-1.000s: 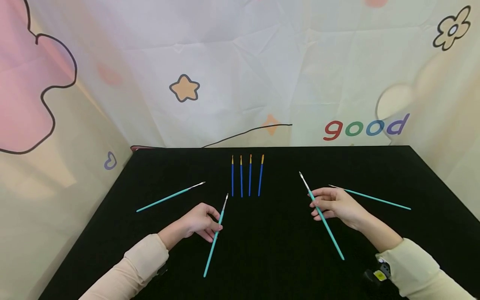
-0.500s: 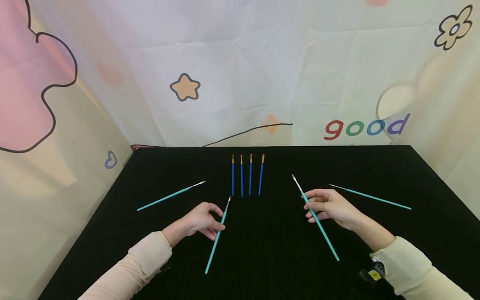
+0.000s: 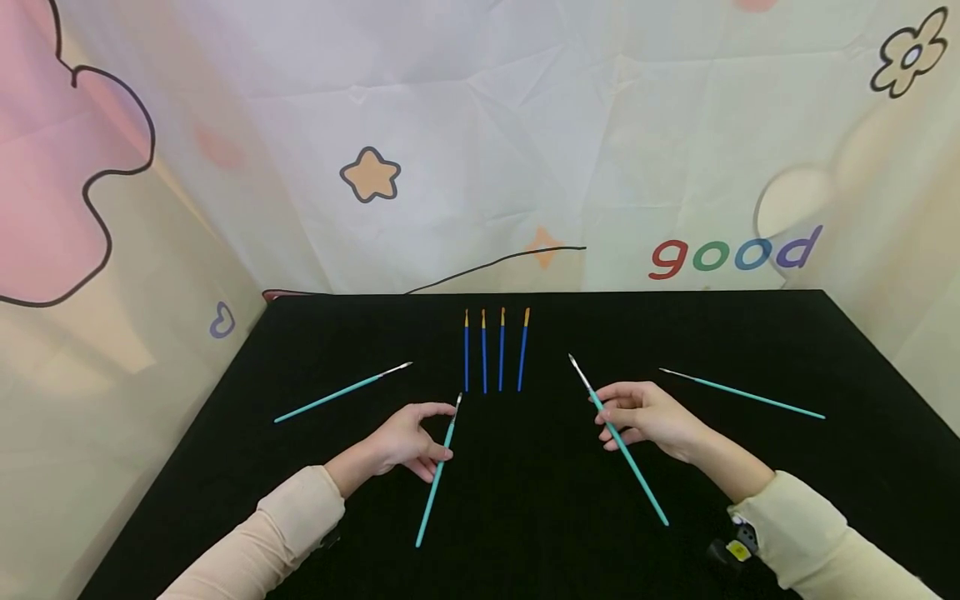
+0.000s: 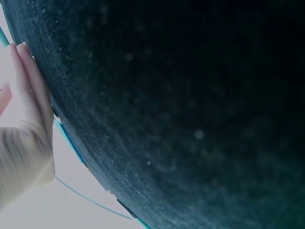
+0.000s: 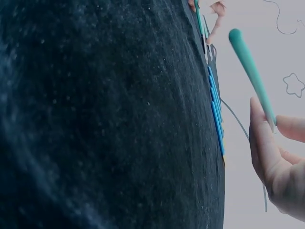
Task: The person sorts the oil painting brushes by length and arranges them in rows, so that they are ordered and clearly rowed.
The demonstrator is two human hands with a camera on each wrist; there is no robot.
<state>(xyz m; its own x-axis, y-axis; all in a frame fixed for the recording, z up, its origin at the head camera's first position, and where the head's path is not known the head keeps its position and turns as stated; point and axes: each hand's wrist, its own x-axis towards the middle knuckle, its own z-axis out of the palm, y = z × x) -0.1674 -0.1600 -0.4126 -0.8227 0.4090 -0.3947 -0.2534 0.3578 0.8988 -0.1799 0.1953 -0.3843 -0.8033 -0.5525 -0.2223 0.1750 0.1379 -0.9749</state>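
My left hand (image 3: pixel 401 442) pinches a slim teal paintbrush (image 3: pixel 429 510) between thumb and fingers, its pale bristle end pointing away from me. The index finger reaches out along the upper part of that brush. To the right, my right hand (image 3: pixel 648 421) grips a second teal paintbrush (image 3: pixel 639 477), bristles up and leaning left; the right wrist view shows its rounded handle end (image 5: pixel 244 52) lifted above the table. Straight ahead lies a row of several short blue paintbrushes (image 3: pixel 501 360) with orange-yellow tips. The left wrist view shows my left fingers (image 4: pixel 35 86) near the cloth.
Another teal paintbrush (image 3: pixel 330 397) lies slanted at the left, and one more teal paintbrush (image 3: pixel 757 394) lies at the right beyond my right hand. A black cloth (image 3: pixel 517 533) covers the table. A printed curtain (image 3: pixel 487 167) stands behind and at both sides.
My right hand has moved left and slightly nearer with its paintbrush. My left hand has shifted slightly right with its brush, and its index finger has straightened.
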